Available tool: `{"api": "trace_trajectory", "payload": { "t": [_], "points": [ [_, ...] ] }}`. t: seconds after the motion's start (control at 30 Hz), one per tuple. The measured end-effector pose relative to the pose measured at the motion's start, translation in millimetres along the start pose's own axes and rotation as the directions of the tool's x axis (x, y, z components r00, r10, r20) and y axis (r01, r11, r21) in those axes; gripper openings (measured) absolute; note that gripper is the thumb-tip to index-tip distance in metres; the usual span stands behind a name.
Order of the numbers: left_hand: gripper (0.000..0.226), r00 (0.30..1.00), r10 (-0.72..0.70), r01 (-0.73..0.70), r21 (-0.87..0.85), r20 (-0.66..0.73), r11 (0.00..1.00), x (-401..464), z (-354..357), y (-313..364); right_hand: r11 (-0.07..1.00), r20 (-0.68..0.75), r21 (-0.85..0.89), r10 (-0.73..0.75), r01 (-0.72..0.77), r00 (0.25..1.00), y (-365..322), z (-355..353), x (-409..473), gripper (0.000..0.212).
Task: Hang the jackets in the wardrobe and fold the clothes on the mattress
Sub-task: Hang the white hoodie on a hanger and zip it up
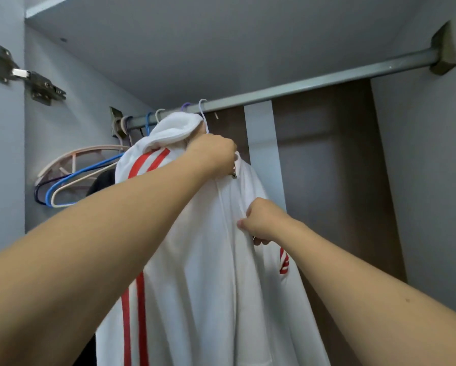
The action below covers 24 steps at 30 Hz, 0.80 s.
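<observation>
A: State the position of the white jacket (pixel 200 273).

B: It hangs from the wardrobe rail (pixel 300 87) by a pale hanger hook (pixel 203 108), just right of the rail's left end. Red stripes run down its shoulder and sleeve.

A: Left hand (pixel 213 154)?

B: Fingers curled, gripping the jacket at the collar, directly below the hook. A zip pull (pixel 234 175) shows just under the knuckles.

A: Right hand (pixel 263 223)?

B: Fingers curled tight, pinching the front edge of the jacket beside the zip line, lower than the left hand.

A: Other items on the rail?

B: Empty hangers (pixel 71 180) in pink, blue, cream and dark purple, bunched at the left end, touching one another. A dark garment (pixel 102 180) hangs between them and the jacket. A door hinge (pixel 28 77) sits on the left wardrobe wall.
</observation>
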<state>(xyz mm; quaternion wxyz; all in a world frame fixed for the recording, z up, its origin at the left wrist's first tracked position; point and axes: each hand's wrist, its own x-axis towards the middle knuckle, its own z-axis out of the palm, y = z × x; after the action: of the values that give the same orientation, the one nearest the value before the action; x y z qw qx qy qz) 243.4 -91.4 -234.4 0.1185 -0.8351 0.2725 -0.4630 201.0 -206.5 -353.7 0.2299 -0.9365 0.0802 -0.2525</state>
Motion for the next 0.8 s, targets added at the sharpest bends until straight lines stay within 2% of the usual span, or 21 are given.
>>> {"api": "trace_trajectory", "payload": {
  "t": [0.1,0.23,0.4,0.43,0.53,0.63,0.7,0.8],
  "points": [
    [0.021,0.999,-0.038,0.037,-0.098,-0.003,0.995,0,8,-21,0.999,-0.024,0.015,-0.033,0.033,0.999,4,2,-3,0.027],
    [0.03,0.996,-0.064,0.072,-0.153,0.054,0.986,-4,12,-21,0.999,-0.014,0.012,-0.043,0.043,0.999,1,8,-2,0.026],
    [0.029,0.992,0.062,-0.032,-0.254,0.111,0.967,-16,5,-31,0.998,-0.047,0.046,-0.043,0.045,0.998,5,13,-7,0.027],
    [0.03,0.988,0.077,-0.044,-0.239,0.13,0.97,-20,5,-31,0.997,-0.061,0.063,-0.05,0.054,0.997,7,14,-8,0.028],
    [0.028,0.984,0.112,-0.106,-0.048,0.136,0.993,-30,8,-26,0.988,-0.084,0.135,-0.066,0.077,0.994,12,17,-9,0.025],
    [0.025,0.992,0.083,-0.08,-0.029,0.097,0.996,-37,13,-23,0.985,-0.103,0.141,-0.088,0.102,0.991,12,19,-8,0.022],
    [0.027,0.997,0.062,-0.061,-0.021,0.038,0.998,-40,13,-20,0.986,-0.117,0.129,-0.091,0.106,0.989,10,17,-8,0.034],
    [0.032,0.988,0.09,-0.083,0.063,-0.122,0.995,-43,15,-14,0.989,-0.161,0.09,-0.101,0.117,0.982,5,13,-5,0.055]
  ]
}}
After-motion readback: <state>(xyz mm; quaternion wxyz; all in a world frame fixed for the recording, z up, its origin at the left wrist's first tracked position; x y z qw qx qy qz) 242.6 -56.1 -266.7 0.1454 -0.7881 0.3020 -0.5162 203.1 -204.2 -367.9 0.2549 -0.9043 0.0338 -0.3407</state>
